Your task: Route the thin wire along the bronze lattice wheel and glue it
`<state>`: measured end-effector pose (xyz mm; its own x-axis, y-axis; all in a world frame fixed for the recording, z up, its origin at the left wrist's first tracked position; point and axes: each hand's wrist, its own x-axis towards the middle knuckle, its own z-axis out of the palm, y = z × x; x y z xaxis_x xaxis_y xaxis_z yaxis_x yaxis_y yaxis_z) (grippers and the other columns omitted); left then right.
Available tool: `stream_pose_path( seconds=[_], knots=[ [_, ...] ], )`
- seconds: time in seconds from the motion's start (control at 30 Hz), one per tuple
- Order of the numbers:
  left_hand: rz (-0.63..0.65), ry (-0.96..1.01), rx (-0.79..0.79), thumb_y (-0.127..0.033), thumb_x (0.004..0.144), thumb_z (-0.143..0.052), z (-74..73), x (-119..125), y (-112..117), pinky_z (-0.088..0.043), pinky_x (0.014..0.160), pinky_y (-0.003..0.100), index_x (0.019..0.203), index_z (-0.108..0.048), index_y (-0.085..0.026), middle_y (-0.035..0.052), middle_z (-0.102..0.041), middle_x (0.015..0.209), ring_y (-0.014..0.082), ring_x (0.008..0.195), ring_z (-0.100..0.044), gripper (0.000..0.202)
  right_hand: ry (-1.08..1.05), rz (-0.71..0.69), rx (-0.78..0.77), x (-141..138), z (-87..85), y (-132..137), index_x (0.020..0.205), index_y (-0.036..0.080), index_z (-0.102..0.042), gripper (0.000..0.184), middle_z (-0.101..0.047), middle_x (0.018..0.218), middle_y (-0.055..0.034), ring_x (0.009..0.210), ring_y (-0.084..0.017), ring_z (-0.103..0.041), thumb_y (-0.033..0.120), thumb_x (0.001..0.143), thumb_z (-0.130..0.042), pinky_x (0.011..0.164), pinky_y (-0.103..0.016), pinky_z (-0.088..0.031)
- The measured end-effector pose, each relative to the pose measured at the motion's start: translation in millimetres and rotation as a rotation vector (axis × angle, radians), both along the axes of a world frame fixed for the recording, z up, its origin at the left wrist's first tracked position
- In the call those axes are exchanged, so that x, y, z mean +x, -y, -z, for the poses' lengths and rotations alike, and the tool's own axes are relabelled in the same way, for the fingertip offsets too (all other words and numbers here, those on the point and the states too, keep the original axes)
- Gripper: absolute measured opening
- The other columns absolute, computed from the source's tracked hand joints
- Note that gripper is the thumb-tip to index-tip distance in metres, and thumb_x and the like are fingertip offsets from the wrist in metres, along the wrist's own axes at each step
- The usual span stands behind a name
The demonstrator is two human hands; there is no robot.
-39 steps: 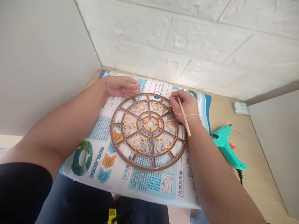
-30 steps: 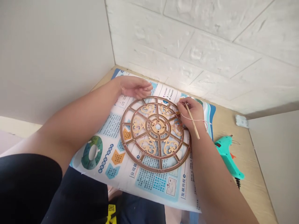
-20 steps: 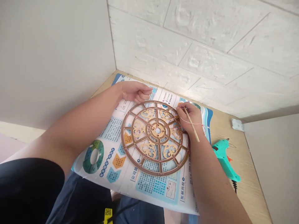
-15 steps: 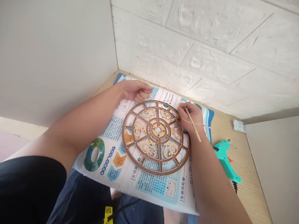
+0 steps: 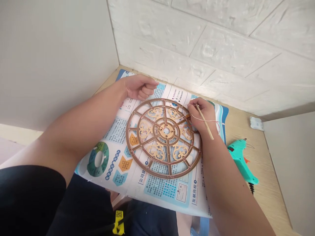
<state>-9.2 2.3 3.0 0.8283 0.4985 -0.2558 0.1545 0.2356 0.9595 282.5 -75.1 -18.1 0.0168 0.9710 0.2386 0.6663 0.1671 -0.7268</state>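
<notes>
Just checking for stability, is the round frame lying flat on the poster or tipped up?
Flat: the round frame sits on the poster, rim down, no gap showing.

Right hand (image 5: pixel 203 114) holding wooden stick (image 5: pixel 209 132) over filigree wheel (image 5: pixel 159 130), left hand (image 5: pixel 140 87) beside it

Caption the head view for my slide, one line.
Right hand pinches a wooden stick over a round brown fretwork wheel; left hand curls beside it.

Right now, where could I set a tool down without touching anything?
Wood desktop shows between the right edge of the poster, the glue gun and the white packet. Poster paper shows below the wheel-shaped frame. It is crowded at the frame's right side, around the right hand, wooden stick and thread.
</notes>
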Motion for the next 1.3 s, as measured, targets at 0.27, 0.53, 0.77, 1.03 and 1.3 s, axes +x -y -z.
stream_pose_path(
  seconds=[0.27, 0.53, 0.77, 1.03, 1.3],
  knots=[
    [-0.078, -0.074, 0.147, -0.064, 0.077, -0.07, -4.1, 0.7, 3.6, -0.012, 0.044, 0.029, 0.057, -0.017, -0.024, -0.0048, -0.012, 0.051, 0.0068, 0.044, -0.012, 0.068, 0.09, -0.194, 0.395, -21.0, -75.9, 52.8, 0.077, 0.023, -0.062, 0.008, -0.06, 0.071, -0.0004, 0.064, -0.016, -0.055, 0.018, 0.083, -0.063, 0.06, -0.032, -0.043],
    [-0.092, -0.04, 0.091, -0.062, 0.082, -0.069, 3.9, -2.3, -1.9, -0.011, 0.042, 0.026, 0.058, -0.019, -0.023, -0.0047, -0.012, 0.053, 0.0059, 0.042, -0.014, 0.068, 0.176, -0.757, 0.117, -48.0, -61.4, 87.4, 0.083, 0.02, -0.06, 0.012, -0.066, 0.078, -0.0031, 0.072, -0.017, -0.063, 0.013, 0.091, -0.056, 0.067, -0.03, -0.05],
    [-0.094, 0.089, -0.221, -0.048, 0.08, -0.079, 5.0, -2.2, -2.3, -0.003, 0.039, 0.022, 0.057, -0.017, -0.022, -0.0064, -0.008, 0.053, 0.0035, 0.041, -0.008, 0.071, 0.207, -0.737, 0.113, -33.5, -48.7, 85.3, 0.087, 0.022, -0.061, 0.013, -0.074, 0.086, -0.0037, 0.078, -0.018, -0.07, 0.01, 0.09, -0.056, 0.072, -0.029, -0.054],
    [-0.099, 0.084, -0.164, -0.057, 0.078, -0.075, 3.6, 1.9, -2.4, -0.01, 0.033, 0.019, 0.056, -0.015, -0.023, -0.0077, -0.009, 0.051, 0.0045, 0.038, -0.01, 0.073, 0.227, -0.712, 0.203, -23.8, -56.6, 82.0, 0.082, 0.02, -0.06, 0.012, -0.065, 0.071, -0.0007, 0.063, -0.014, -0.06, 0.009, 0.086, -0.055, 0.058, -0.026, -0.047],
    [-0.114, -0.089, 0.106, -0.071, 0.07, -0.073, -14.7, 5.4, 13.7, -0.009, 0.037, 0.026, 0.054, -0.014, -0.024, -0.0069, -0.009, 0.05, 0.0077, 0.043, -0.007, 0.077, 0.207, -0.838, 0.128, -15.0, -50.8, 75.9, 0.081, 0.019, -0.063, 0.01, -0.065, 0.074, -0.0032, 0.066, -0.015, -0.058, 0.014, 0.086, -0.056, 0.062, -0.027, -0.045]
  ],
)
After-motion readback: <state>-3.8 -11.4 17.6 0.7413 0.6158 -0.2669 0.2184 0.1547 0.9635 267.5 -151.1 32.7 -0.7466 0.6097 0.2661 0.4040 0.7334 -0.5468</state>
